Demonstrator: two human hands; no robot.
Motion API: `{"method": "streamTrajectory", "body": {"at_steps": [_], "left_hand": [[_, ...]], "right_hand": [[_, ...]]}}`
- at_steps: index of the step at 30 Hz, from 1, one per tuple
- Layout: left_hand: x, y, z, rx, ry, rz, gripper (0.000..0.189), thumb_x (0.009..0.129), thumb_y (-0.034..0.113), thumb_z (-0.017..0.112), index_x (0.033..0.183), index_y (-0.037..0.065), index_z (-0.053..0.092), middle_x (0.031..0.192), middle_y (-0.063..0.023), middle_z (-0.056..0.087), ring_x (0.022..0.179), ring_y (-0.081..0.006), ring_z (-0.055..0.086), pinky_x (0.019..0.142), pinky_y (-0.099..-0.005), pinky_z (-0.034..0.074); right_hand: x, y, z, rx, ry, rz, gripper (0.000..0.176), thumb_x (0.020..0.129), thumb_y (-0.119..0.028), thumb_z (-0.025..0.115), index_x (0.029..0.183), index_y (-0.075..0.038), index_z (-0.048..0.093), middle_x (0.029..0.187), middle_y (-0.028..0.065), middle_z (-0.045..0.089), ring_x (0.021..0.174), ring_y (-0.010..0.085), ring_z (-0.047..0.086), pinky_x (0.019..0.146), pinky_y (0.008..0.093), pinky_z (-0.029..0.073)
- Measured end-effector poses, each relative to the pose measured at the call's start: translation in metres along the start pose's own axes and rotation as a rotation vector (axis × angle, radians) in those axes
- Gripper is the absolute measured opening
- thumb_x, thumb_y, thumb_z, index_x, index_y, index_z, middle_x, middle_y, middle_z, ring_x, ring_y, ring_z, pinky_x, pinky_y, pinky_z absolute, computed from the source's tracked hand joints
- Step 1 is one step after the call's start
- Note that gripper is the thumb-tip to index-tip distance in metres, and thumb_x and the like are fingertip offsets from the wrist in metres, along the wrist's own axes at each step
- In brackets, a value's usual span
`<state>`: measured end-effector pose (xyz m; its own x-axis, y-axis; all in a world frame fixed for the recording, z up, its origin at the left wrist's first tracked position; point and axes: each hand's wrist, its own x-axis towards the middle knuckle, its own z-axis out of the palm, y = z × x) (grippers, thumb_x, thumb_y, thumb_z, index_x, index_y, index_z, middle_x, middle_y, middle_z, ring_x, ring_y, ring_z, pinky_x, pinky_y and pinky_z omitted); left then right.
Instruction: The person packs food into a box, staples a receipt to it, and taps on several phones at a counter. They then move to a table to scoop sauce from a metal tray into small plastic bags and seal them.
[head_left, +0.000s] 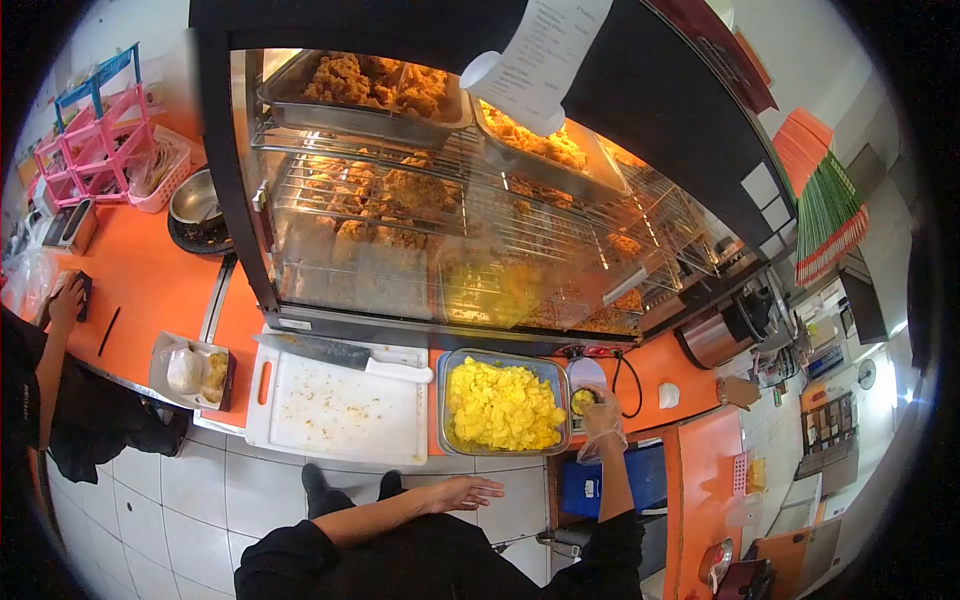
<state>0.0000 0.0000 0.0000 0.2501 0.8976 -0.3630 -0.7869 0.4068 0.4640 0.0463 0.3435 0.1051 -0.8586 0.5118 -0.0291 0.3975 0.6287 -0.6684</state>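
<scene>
My left hand point(466, 493) is bare, its fingers stretched out, held in front of my body below the counter edge and touching nothing. My right hand point(603, 428) wears a clear plastic glove, and its fingers close round a small round cup point(583, 401) with something yellow inside. Just left of that hand is a rectangular tray point(447, 440) full of crumbly yellow food point(505, 405). A white cutting board point(340, 425) lies further left, scattered with crumbs. Across its top edge rests a large knife point(330, 352) with a white handle.
A glass warming cabinet point(400, 270) with fried chicken point(375, 85) stands behind the board. At left, a box point(165, 390) holds rice and fried food. A co-worker's hand point(67, 300) touches a dark object on the orange counter point(150, 260). A rice cooker point(715, 335) stands at right.
</scene>
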Motion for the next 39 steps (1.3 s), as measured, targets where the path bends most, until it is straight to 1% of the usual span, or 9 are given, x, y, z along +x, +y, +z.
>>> {"method": "streamTrajectory", "body": {"at_steps": [9, 14, 15, 18, 23, 25, 28, 34, 39], "left_hand": [[-0.051, 0.010, -0.006, -0.050, 0.015, 0.092, 0.042, 0.102, 0.036, 0.037, 0.137, 0.017, 0.048, 0.131, 0.0074, 0.055, 0.094, -0.0063, 0.053, 0.088, -0.0229, 0.042], [-0.122, 0.005, -0.034, -0.094, 0.100, 0.249, 0.047, 0.101, 0.037, 0.040, 0.141, 0.011, 0.044, 0.134, 0.0010, 0.053, 0.094, -0.0077, 0.056, 0.087, -0.0235, 0.045], [-0.145, 0.003, -0.038, -0.038, 0.190, 0.298, 0.046, 0.101, 0.037, 0.040, 0.139, 0.012, 0.046, 0.132, 0.0017, 0.055, 0.093, -0.0078, 0.056, 0.086, -0.0235, 0.045], [-0.223, -0.013, -0.036, 0.062, 0.510, 0.614, 0.040, 0.100, 0.031, 0.043, 0.133, 0.010, 0.052, 0.117, -0.0026, 0.061, 0.086, -0.0089, 0.055, 0.076, -0.0227, 0.046], [-0.345, -0.050, -0.089, -0.005, 1.719, 1.486, 0.021, 0.093, 0.014, 0.046, 0.106, 0.003, 0.057, 0.092, -0.0031, 0.055, 0.078, -0.0103, 0.051, 0.067, -0.0272, 0.045], [-0.409, -0.032, -0.100, 0.081, 2.087, 1.647, 0.017, 0.091, 0.012, 0.048, 0.102, 0.003, 0.057, 0.090, -0.0043, 0.054, 0.076, -0.0122, 0.050, 0.070, -0.0275, 0.045], [-0.473, -0.020, -0.135, 0.428, 2.469, 1.046, 0.017, 0.090, 0.009, 0.049, 0.103, 0.002, 0.058, 0.094, -0.0091, 0.057, 0.086, -0.0163, 0.055, 0.077, -0.0297, 0.046], [-0.497, 0.003, -0.174, 0.460, 2.217, 0.872, 0.022, 0.085, 0.009, 0.060, 0.106, 0.004, 0.060, 0.099, -0.0153, 0.064, 0.090, -0.0233, 0.066, 0.074, -0.0313, 0.052], [-0.517, -0.008, -0.194, 0.217, 2.099, 0.933, 0.026, 0.083, 0.011, 0.066, 0.107, 0.004, 0.060, 0.095, -0.0136, 0.069, 0.085, -0.0176, 0.068, 0.068, -0.0288, 0.054]], "right_hand": [[-0.020, -0.139, -0.006, 0.862, -0.009, 0.516, 0.029, 0.093, -0.024, 0.058, 0.118, -0.010, 0.063, 0.103, 0.0039, 0.064, 0.088, 0.0173, 0.064, 0.064, 0.0296, 0.054], [-0.007, -0.208, 0.063, 0.509, -0.508, 0.293, 0.028, 0.090, -0.024, 0.064, 0.115, -0.012, 0.065, 0.085, -0.0007, 0.060, 0.058, 0.0093, 0.051, 0.045, 0.0223, 0.039], [-0.003, -0.229, 0.087, 0.435, -0.607, 0.225, 0.028, 0.090, -0.024, 0.065, 0.115, -0.012, 0.066, 0.079, -0.0025, 0.059, 0.049, 0.0062, 0.046, 0.039, 0.0197, 0.033], [-0.007, -0.297, 0.184, 0.387, -0.938, -0.051, 0.031, 0.091, -0.027, 0.063, 0.116, -0.008, 0.066, 0.109, 0.0030, 0.065, 0.099, 0.0147, 0.060, 0.088, 0.0282, 0.047], [-0.055, -0.432, 0.344, 0.627, -1.343, -0.200, 0.037, 0.094, -0.029, 0.060, 0.123, -0.007, 0.057, 0.112, 0.0040, 0.062, 0.105, 0.0141, 0.057, 0.089, 0.0302, 0.047], [-0.067, -0.469, 0.404, 0.630, -1.266, -0.118, 0.036, 0.094, -0.027, 0.058, 0.123, -0.007, 0.052, 0.110, 0.0075, 0.063, 0.104, 0.0176, 0.058, 0.087, 0.0320, 0.048], [-0.072, -0.511, 0.462, 0.431, -0.791, -0.563, 0.039, 0.092, -0.024, 0.058, 0.125, -0.006, 0.049, 0.110, 0.0144, 0.061, 0.103, 0.0238, 0.059, 0.086, 0.0371, 0.048], [-0.068, -0.538, 0.486, -0.223, -0.336, -1.223, 0.041, 0.089, -0.012, 0.052, 0.128, -0.004, 0.045, 0.118, 0.0188, 0.056, 0.110, 0.0346, 0.055, 0.093, 0.0422, 0.046], [-0.059, -0.518, 0.521, 0.109, -0.344, -1.256, 0.045, 0.087, -0.002, 0.046, 0.132, -0.004, 0.045, 0.127, 0.0211, 0.051, 0.117, 0.0388, 0.051, 0.099, 0.0448, 0.043]]}}
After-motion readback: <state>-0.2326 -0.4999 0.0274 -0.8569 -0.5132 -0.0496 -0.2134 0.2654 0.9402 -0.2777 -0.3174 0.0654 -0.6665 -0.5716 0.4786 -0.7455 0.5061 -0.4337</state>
